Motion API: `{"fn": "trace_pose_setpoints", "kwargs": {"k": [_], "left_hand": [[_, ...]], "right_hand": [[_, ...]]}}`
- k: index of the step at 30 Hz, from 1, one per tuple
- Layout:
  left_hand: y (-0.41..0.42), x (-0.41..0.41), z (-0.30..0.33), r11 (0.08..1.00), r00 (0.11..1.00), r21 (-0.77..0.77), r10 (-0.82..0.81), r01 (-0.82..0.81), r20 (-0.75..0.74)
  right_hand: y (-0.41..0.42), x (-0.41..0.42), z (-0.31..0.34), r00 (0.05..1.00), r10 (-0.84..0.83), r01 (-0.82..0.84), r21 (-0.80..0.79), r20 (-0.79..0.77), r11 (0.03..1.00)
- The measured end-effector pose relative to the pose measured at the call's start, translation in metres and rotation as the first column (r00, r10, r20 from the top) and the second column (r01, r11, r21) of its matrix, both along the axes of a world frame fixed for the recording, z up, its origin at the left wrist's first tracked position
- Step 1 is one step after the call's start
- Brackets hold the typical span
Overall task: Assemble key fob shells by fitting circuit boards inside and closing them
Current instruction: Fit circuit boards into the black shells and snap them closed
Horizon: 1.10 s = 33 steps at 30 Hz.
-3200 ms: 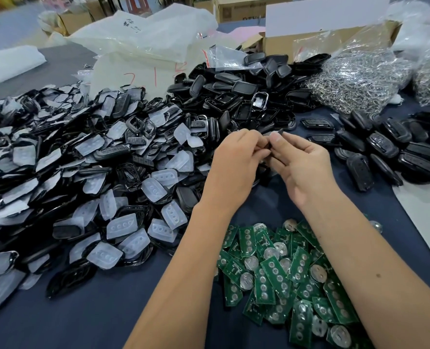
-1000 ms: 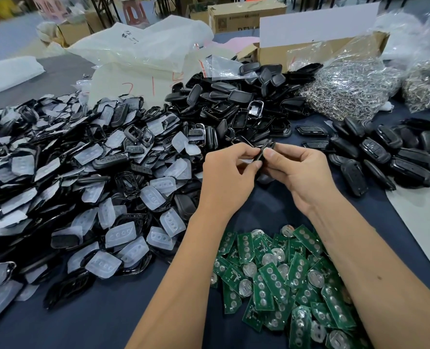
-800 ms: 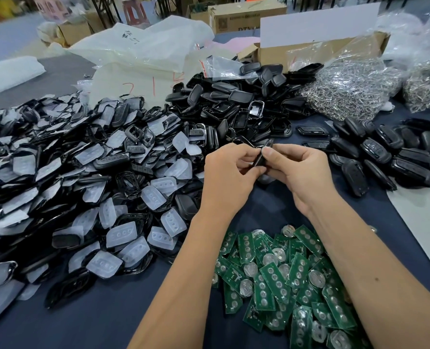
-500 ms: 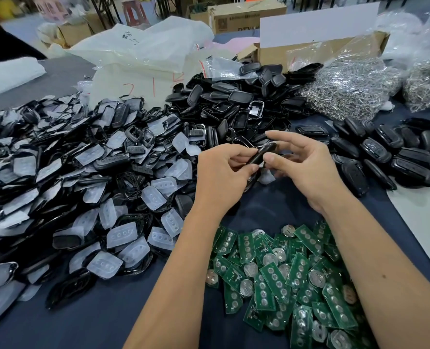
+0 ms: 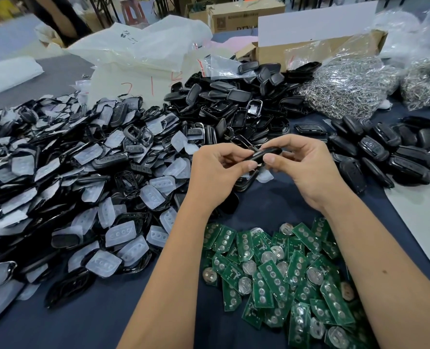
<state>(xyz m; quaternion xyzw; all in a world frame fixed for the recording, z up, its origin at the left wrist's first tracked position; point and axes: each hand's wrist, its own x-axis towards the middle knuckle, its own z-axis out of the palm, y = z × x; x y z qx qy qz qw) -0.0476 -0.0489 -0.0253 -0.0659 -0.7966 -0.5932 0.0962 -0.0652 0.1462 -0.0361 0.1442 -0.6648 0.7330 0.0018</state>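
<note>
A bench (image 5: pixel 88 321) covered in dark blue cloth fills the view, and most of its left half lies under a wide heap of black shell halves and translucent button pads (image 5: pixel 65 187). Behind that heap sit white plastic bags (image 5: pixel 143 49) with red marks on them, and at the far edge cardboard boxes (image 5: pixel 244 15) stand side by side. To the right of the bags rises a second pile of black shell halves (image 5: pixel 236 102), touching a clear bag of metal key rings (image 5: pixel 347 89) beside it. Along the right side of the bench closed black fobs (image 5: pixel 385 152) lie in a loose cluster, next to a pale sheet (image 5: pixel 425 222). Near the front edge, between the two forearms, a heap of green circuit boards (image 5: pixel 277 275) with round coin cells is spread on the cloth. Above that heap, held off the bench, both hands meet in the middle of the view. The left hand (image 5: pixel 216 175) has its fingers curled and pinches the near end of a black key fob shell (image 5: pixel 265 154) between thumb and forefinger. The right hand (image 5: pixel 307 167) grips the other end of the same shell, thumb below and fingers curved over the top. The shell lies roughly level between them, its rounded edge facing the camera; whether the two halves are fully closed cannot be told.
</note>
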Motion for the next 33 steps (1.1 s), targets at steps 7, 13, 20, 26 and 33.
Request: {"fn": "trace_pose_setpoints", "kwargs": {"k": [7, 13, 20, 26, 33], "left_hand": [[-0.004, 0.0, 0.001, 0.998, 0.998, -0.029, -0.057, 0.057, 0.005], [-0.007, -0.003, -0.001, 0.997, 0.998, -0.061, -0.052, 0.053, 0.017], [-0.005, -0.001, -0.002, 0.992, 0.999, -0.126, -0.015, 0.01, -0.043], [0.002, 0.002, -0.002, 0.983, 0.988, -0.186, -0.037, 0.008, -0.15], [0.003, -0.001, -0.009, 0.978, 0.992, -0.208, -0.009, -0.017, -0.125]], "right_hand": [[0.002, 0.002, 0.0, 0.998, 0.047, -0.047, -0.005, 0.038, 0.999], [0.0, 0.001, -0.003, 0.999, 0.038, -0.038, 0.004, 0.018, 0.999], [-0.004, 0.002, -0.002, 0.999, 0.004, -0.002, 0.058, -0.035, 0.998], [-0.009, 0.003, -0.004, 0.996, 0.024, -0.009, 0.179, -0.083, 0.984], [-0.008, 0.003, -0.002, 0.989, 0.007, 0.027, 0.226, -0.145, 0.974]]}}
